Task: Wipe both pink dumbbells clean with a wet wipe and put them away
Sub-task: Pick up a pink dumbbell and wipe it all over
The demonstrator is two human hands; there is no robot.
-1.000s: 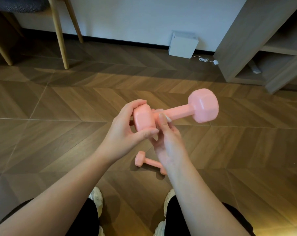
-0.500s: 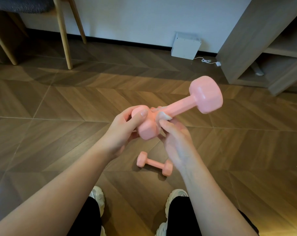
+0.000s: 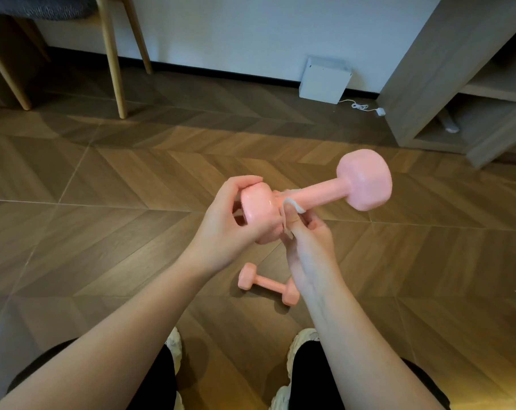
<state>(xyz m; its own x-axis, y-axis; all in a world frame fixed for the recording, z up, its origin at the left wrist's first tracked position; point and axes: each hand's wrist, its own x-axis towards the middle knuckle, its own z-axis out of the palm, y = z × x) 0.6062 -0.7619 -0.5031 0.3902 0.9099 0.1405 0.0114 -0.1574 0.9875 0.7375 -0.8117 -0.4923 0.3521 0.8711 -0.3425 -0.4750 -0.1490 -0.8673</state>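
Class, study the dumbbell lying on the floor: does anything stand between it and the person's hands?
Nothing visible does. The floor dumbbell lies on the wood floor below the hands. Both are occupied, though: the left hand grips the raised dumbbell, the right hand presses a wet wipe against its handle.

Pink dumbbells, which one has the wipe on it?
The raised dumbbell in the left hand; the right hand presses the wipe on it. The other dumbbell lies on the floor.

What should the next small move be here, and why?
Probably slide the wet wipe along the handle toward the far head: the right hand pinches it at the handle's near end, while the left hand grips the near head of the held dumbbell.
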